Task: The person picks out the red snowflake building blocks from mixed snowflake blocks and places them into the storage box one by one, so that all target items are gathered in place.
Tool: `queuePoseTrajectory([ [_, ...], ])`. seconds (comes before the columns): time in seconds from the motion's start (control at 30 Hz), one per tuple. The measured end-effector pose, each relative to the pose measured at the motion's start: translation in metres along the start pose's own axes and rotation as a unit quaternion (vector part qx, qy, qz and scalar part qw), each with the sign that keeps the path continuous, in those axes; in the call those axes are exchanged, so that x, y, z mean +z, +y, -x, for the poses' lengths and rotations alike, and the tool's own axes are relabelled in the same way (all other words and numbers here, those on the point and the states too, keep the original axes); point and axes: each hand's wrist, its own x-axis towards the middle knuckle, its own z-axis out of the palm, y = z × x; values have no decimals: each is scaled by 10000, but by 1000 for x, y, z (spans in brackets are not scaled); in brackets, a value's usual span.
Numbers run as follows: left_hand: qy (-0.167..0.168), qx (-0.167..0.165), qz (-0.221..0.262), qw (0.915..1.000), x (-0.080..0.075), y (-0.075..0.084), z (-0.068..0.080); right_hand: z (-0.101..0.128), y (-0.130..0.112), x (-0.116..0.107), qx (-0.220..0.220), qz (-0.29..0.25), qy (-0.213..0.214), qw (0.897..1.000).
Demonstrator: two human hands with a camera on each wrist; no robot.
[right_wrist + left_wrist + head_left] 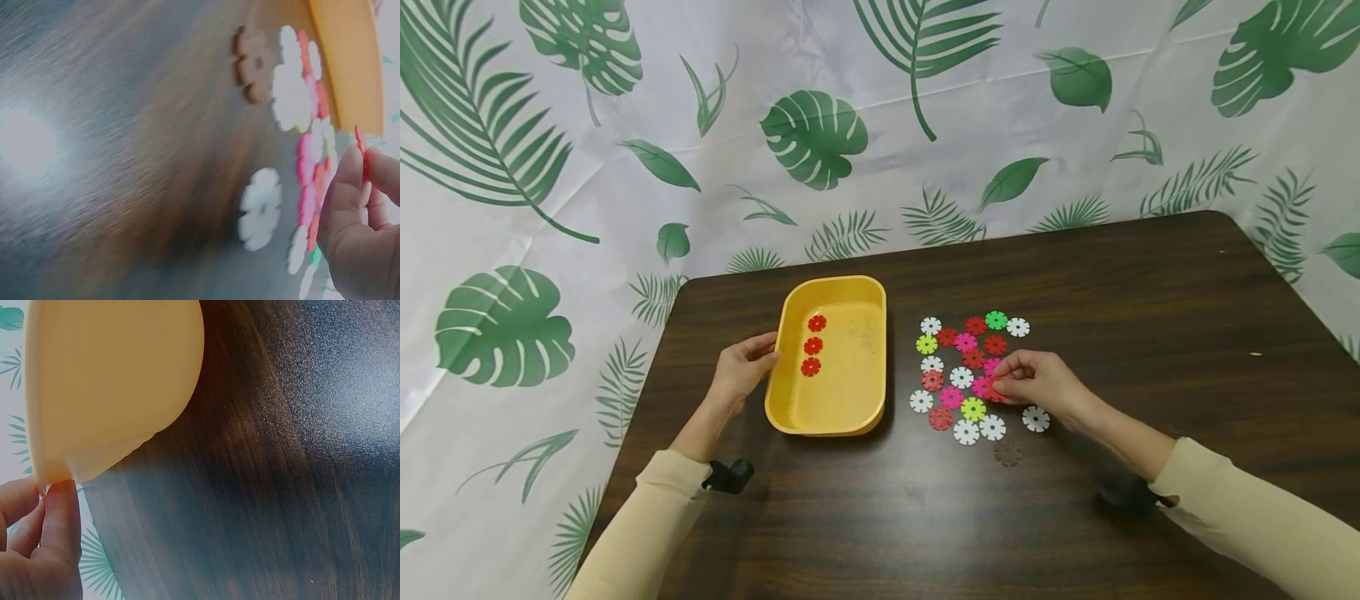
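A yellow tray (790, 408) lies on the dark wooden table (1150, 317) with three red discs (812, 345) in a row inside it. My left hand (758, 360) holds the tray's left rim; in the left wrist view its fingertips (59, 506) pinch the rim of the tray (112, 381). To the right of the tray lies a cluster of flat notched discs (961, 377) in white, red, pink and green. My right hand (1000, 388) rests over the cluster's right side and pinches a red disc (361, 147), seen edge-on in the blurred right wrist view.
A brown disc (1007, 452) lies alone just in front of the cluster, and a white disc (1036, 418) sits by my right wrist. A leaf-print cloth (880, 125) hangs behind the table and drapes past its left edge.
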Motion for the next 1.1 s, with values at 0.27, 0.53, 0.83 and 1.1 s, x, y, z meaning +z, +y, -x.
queuePoseTrajectory([
  [0.27,40,-39,7,10000,-2,-1,0,-11,-24,16,27,-365,-66,9993],
  [0.53,84,7,51,10000,-4,-2,1,-28,-54,47,-227,-773,-249,9964],
  [0.83,116,36,25,9999,-5,-3,1,-49,-89,88,-322,-1027,-476,9931],
  [1.1,23,26,13,10000,-2,-1,-1,-67,-104,123,-262,-1271,-531,9901],
])
